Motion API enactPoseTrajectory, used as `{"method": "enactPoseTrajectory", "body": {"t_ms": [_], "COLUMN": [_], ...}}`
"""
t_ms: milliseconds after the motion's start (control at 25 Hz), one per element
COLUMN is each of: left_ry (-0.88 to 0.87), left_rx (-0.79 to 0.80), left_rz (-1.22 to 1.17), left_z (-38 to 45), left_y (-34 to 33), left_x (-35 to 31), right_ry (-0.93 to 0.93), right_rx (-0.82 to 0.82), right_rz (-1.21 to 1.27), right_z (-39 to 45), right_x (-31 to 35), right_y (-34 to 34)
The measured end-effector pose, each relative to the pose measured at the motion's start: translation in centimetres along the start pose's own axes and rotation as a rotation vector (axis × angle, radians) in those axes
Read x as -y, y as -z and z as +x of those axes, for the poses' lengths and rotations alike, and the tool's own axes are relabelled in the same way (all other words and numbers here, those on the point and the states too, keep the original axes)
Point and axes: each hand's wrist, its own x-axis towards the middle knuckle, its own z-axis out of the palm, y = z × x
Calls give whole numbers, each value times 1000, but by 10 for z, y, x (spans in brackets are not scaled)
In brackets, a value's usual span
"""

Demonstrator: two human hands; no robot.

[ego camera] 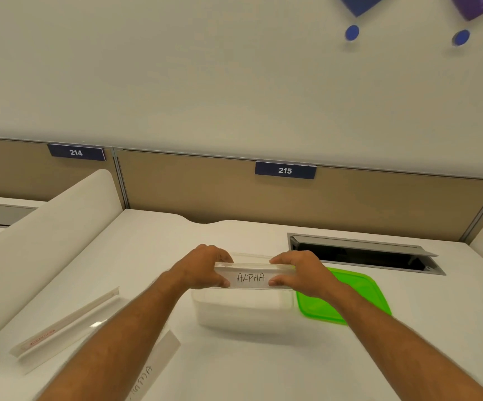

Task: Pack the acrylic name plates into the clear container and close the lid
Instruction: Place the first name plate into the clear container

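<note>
A clear rectangular container (243, 309) stands open on the white desk. Both hands hold an acrylic name plate marked "ALPHA" (250, 276) level just above its opening. My left hand (205, 267) grips the plate's left end and my right hand (301, 272) grips its right end. The green lid (347, 296) lies flat on the desk to the right of the container, partly under my right wrist. A second name plate (66, 328) with a red label lies at the left. A third name plate (153, 366) with handwriting lies under my left forearm.
A white curved divider (46, 241) rises along the desk's left side. An open cable hatch (364, 253) sits at the back right. A tan partition with number tags 214 and 215 (285, 170) closes off the back of the desk.
</note>
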Motion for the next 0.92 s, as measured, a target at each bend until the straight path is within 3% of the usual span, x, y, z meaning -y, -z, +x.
{"method": "enactPoseTrajectory", "body": {"t_ms": [520, 920], "left_ry": [42, 26], "left_rx": [142, 238], "left_rz": [495, 649], "left_z": [62, 77], "left_y": [-44, -73], "left_x": [32, 33], "right_ry": [17, 11], "right_rx": [283, 384], "right_rz": [-589, -679], "right_z": [59, 73], "right_x": [-5, -17], "right_y": [-55, -82]}}
